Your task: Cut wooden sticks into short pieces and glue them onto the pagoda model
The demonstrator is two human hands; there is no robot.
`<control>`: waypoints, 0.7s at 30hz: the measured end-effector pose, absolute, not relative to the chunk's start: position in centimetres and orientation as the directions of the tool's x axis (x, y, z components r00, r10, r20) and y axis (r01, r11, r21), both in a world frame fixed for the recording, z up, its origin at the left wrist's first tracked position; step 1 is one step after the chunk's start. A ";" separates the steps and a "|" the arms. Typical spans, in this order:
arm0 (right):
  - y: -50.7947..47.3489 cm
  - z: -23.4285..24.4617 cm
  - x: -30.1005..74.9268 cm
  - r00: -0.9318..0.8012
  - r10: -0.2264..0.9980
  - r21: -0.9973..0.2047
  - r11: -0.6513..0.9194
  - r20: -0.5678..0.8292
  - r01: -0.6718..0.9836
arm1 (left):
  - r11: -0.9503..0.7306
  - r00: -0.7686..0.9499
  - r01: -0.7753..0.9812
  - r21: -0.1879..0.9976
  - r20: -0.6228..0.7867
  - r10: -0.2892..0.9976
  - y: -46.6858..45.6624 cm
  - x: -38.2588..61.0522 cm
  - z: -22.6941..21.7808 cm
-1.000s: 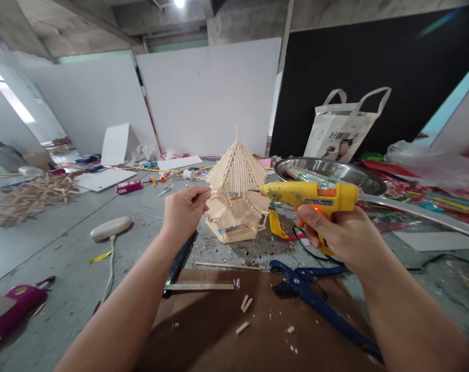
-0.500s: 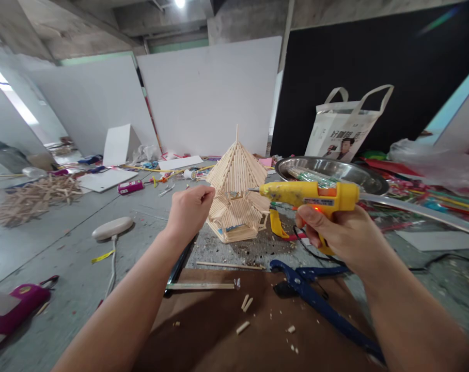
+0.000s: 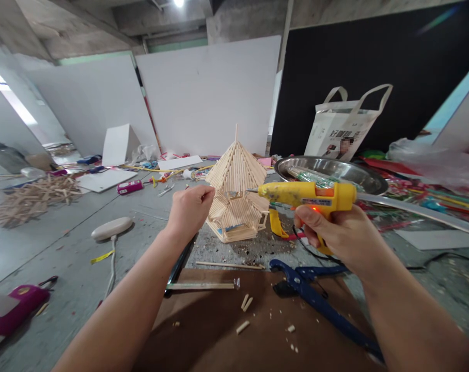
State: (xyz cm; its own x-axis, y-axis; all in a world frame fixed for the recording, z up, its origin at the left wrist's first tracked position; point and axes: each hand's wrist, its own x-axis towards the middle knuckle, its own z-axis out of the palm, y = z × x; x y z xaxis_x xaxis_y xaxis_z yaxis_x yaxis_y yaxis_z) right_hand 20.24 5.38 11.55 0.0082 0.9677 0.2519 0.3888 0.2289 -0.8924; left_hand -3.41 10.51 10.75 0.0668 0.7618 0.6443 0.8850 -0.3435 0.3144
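Observation:
A model pavilion built of thin wooden sticks stands upright on the grey surface, its peaked roof topped by a single stick. Close to its left side my left hand is closed, fingertips pinched together; whatever they may hold is hidden or too small to name. My right hand grips a yellow hot glue gun by its handle. An orange-red light glows on the gun, and a long glue stick runs out of its back. The metal nozzle points left, in front of the model between roof and base.
Blue cutters lie on the brown board among stick offcuts. A loose stick lies before the model. Behind the gun is a steel bowl; a tote bag stands beyond. Sticks are heaped at left.
The glue gun and right hand have shifted very slightly left. The left hand and the model look the same.

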 end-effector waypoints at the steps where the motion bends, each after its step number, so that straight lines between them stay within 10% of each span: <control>1: 5.3 11.5 20.3 0.007 0.968 -0.892 0.229 0.252 0.390 | -0.342 0.068 0.887 0.310 0.645 0.761 10.5 -3.4 10.8; 21: 5.4 11.5 20.0 -0.002 0.968 -0.888 0.230 0.249 0.398 | -0.312 0.097 0.910 0.271 0.595 0.798 10.3 -3.3 11.3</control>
State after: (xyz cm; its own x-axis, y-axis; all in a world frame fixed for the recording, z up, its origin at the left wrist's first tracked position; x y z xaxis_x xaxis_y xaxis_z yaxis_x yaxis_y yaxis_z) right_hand 20.04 5.37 11.50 -0.0022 0.9684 0.2494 0.3981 0.2296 -0.8881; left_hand -3.29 10.26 11.31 0.0967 0.7981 0.5948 0.9104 -0.3124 0.2712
